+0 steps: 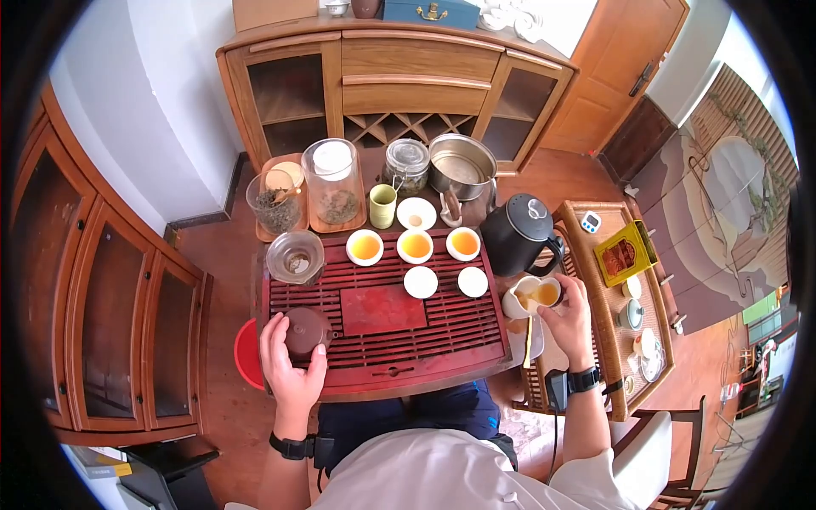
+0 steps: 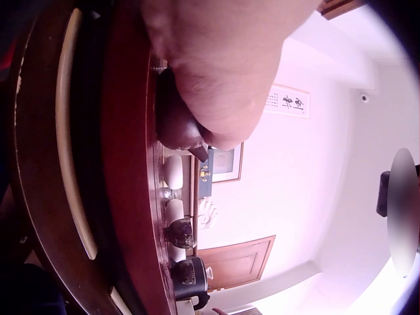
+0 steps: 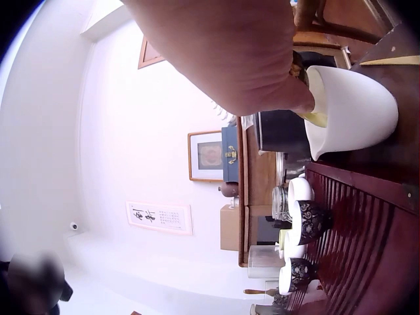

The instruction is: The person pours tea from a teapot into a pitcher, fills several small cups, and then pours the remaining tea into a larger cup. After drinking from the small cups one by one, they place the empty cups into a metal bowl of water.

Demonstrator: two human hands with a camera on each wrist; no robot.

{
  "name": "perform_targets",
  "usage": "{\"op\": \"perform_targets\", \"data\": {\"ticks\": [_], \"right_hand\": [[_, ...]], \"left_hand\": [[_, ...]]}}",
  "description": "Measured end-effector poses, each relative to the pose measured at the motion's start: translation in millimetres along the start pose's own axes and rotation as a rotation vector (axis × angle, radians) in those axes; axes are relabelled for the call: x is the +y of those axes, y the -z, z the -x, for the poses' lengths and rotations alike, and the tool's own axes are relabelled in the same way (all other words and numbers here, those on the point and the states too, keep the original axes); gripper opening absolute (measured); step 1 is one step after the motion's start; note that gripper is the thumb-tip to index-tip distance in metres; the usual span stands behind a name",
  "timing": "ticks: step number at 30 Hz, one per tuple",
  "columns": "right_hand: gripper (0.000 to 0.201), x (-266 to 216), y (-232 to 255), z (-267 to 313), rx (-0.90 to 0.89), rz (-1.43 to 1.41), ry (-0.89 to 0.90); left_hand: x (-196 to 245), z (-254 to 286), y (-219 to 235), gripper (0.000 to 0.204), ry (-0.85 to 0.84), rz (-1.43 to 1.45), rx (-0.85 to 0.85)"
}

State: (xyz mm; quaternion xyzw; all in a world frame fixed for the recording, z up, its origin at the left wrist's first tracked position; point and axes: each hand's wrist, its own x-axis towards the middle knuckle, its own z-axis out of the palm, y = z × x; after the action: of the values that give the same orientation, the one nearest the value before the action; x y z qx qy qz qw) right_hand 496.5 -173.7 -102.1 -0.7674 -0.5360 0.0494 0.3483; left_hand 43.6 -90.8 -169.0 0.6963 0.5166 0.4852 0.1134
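My left hand holds the brown clay teapot at the near left of the slatted red tea tray, fingers along one side and thumb on the other. In the left wrist view the teapot's spout shows past the hand. My right hand pinches a small dark patterned cup, tilted over the mouth of a white pitcher. Yellow liquid runs from the cup into the pitcher. The pitcher stands just right of the tray.
Three cups of amber tea and two white-looking cups stand on the tray, beside a glass strainer bowl. A black kettle is close behind the pitcher. Jars and a steel pot line the back; a side table lies right.
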Motion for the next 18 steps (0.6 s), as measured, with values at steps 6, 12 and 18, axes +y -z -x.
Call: {"op": "perform_targets", "data": {"ticks": [6,12,18], "right_hand": [[0.069,-13,8,-4,-0.003,0.136,0.148],[0.062,-22,22,-13,0.061,0.262,0.323],[0.053,-25,12,-5,0.008,0.573,0.491]], "left_hand": [[1,0,0,0.067,-0.004,0.012,0.008],[-1,1,0,0.067,-0.012,0.004,0.005],[-2,1,-1,0.067,-0.001,0.005,0.006]]}}
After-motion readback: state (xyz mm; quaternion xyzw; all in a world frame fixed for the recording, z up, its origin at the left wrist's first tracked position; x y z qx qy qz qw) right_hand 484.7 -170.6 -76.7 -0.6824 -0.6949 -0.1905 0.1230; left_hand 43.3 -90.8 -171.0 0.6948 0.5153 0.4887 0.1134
